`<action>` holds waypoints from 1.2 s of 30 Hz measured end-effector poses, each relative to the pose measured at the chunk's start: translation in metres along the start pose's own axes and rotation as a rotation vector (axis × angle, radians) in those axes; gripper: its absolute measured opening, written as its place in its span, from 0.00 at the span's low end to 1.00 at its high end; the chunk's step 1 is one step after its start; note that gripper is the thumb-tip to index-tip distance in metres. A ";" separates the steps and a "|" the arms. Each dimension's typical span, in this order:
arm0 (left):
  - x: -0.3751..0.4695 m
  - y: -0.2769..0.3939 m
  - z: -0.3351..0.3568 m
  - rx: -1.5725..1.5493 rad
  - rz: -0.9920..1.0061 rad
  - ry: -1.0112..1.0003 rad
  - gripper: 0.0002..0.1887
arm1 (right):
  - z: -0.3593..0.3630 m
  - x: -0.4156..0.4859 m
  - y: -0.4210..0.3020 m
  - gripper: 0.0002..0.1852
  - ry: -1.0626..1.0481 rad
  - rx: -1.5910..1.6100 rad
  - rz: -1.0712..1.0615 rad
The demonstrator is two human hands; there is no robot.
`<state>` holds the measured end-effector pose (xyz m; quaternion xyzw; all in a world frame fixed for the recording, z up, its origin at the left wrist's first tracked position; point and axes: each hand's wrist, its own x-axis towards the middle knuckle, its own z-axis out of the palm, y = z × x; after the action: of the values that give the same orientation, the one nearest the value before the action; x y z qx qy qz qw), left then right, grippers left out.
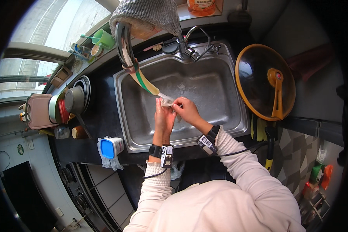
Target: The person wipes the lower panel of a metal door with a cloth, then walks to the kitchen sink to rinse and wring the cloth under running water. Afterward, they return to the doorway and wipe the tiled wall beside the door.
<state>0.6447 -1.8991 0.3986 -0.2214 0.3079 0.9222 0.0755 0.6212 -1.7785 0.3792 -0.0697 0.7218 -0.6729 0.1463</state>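
My left hand [164, 118] holds a small pale, wet, soft-looking piece [166, 102] over the stainless-steel sink [203, 78]; what it is, I cannot tell. From the right, my right hand [188, 110] pinches the edge of that piece between thumb and fingertips. A stream of water runs onto it from a cream-and-green hose [145, 82], which is fitted on the curved chrome spout [124, 43]. Part of the left fingers is hidden behind the piece. Both wrists wear black straps with small tagged devices and cables.
A glass lid with an orange rim [240, 66] stands right of the sink. A second chrome tap [191, 52] rises behind the basin. On the left counter are a blue-lidded plastic tub [108, 148], a saucepan [74, 99] and a pink cutting board [40, 111]. A green cup [106, 39] sits on the windowsill.
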 end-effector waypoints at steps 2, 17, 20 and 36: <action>0.000 0.001 -0.002 0.064 0.060 0.031 0.17 | -0.003 0.009 0.001 0.06 -0.042 0.153 0.140; -0.004 0.006 -0.021 0.762 0.318 0.367 0.17 | -0.027 0.034 0.011 0.05 0.336 0.254 0.055; 0.001 0.011 -0.021 1.247 0.580 0.383 0.10 | -0.028 0.030 -0.001 0.06 0.402 -0.077 -0.139; -0.006 0.025 -0.030 2.057 0.736 0.100 0.09 | -0.050 0.042 -0.017 0.06 0.141 0.601 0.052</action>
<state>0.6541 -1.9371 0.3930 0.0160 0.9811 0.1802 -0.0685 0.5648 -1.7449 0.3940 0.0420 0.5003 -0.8554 0.1271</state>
